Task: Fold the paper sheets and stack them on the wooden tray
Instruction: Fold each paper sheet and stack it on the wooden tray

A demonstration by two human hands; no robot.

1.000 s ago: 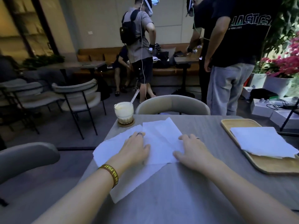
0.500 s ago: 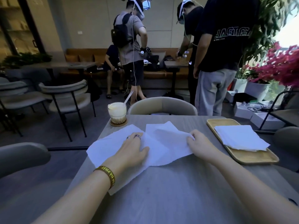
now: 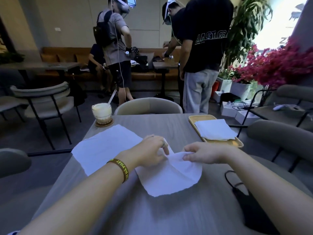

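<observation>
Clear to pass over bare bench (image 3: 160, 126) between drink glass (image 3: 101, 111) and wooden tray (image 3: 199, 117); blocked near right by black mask (image 3: 252, 207).

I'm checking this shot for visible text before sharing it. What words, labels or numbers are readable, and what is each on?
"DA PHAT": yellow letters on the dark wristband on the wearer's left wrist; the rest curves out of sight.
Black T-shirt of the standing person: large white print, too blurred to read surely; the line under it is too small.
Nothing else is readable.
</observation>
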